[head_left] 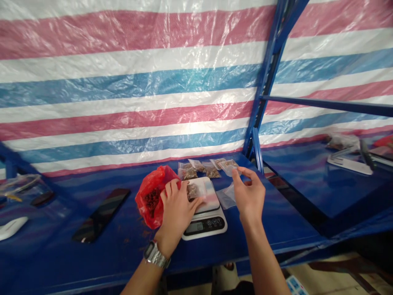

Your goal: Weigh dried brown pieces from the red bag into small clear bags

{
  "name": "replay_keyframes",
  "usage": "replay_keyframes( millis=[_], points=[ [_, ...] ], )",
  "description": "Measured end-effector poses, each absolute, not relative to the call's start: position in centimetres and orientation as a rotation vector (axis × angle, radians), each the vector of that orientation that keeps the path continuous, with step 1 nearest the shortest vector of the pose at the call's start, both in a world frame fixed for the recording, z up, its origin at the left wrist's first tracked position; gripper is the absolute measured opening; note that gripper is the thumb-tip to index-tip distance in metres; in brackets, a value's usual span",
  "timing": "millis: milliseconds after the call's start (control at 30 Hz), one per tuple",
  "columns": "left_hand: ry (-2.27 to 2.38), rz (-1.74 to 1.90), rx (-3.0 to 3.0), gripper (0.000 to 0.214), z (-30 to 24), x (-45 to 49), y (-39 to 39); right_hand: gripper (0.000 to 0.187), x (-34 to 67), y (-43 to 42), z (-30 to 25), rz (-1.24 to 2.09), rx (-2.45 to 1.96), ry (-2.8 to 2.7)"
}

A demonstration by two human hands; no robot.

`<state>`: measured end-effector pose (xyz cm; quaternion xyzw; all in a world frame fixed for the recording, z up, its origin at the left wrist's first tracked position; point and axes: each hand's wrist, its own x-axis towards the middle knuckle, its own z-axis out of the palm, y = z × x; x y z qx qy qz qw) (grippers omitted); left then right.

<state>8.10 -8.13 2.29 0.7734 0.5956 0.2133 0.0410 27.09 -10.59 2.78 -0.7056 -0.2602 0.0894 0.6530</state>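
Observation:
My left hand (178, 205), a metal watch on its wrist, is closed on a small clear zip bag (199, 189) with brown bits in it, over the plate of a white digital scale (211, 198). The display seems to read zero. My right hand (251, 193) pinches the edge of another small zip bag (229, 167) beyond the scale's right side. Flat, clear bags (225, 199) lie between the scale and my right hand. Left of the scale, partly behind my left hand, a red plastic bag (144, 188) stands open with dark reddish-brown pieces inside.
Several filled zip bags (211, 170) lie behind the scale on the blue table (123, 262). A black phone (101, 215) lies at left, near a white object (12, 228). A blue metal post (260, 94) rises at right; striped sheeting (129, 90) hangs behind.

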Motion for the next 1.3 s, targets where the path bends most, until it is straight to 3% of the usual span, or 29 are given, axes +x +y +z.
replay_keyframes(
  millis=[133, 333, 567, 733, 967, 1067, 1300],
  points=[
    [1.755, 0.682, 2.284, 0.092, 2.2, 5.9, -7.8, 0.049, 26.5, -10.4, 2.8, 0.218, -1.591, -0.593],
    [1.536, 0.814, 2.118, 0.065, -0.1, 1.6, -6.2, 0.05, 26.1, -10.2, 2.7, 0.244, -1.598, -0.618],
    [1.827, 0.927, 2.2, 0.053, -2.7, 0.9, -4.2, 0.055, 26.2, -10.0, 2.5, 0.256, -1.617, -0.608],
    [1.98, 1.032, 2.245, 0.056, -1.5, 1.3, -4.2, 0.053, 25.5, -9.4, 2.5, 0.34, -1.567, -0.736],
    [1.778, 1.367, 2.344, 0.037, 1.0, 2.7, -6.8, 0.055, 25.6, -9.1, 2.4, 0.303, -1.578, -0.735],
    [1.507, 1.276, 2.505, 0.039, 1.6, 3.3, -7.6, 0.057, 25.6, -9.0, 2.4, 0.321, -1.616, -0.719],
    [1.16, 0.805, 2.655, 0.067, 3.2, 4.7, -8.3, 0.059, 25.8, -8.7, 2.2, 0.351, -1.617, -0.701]
  ],
)
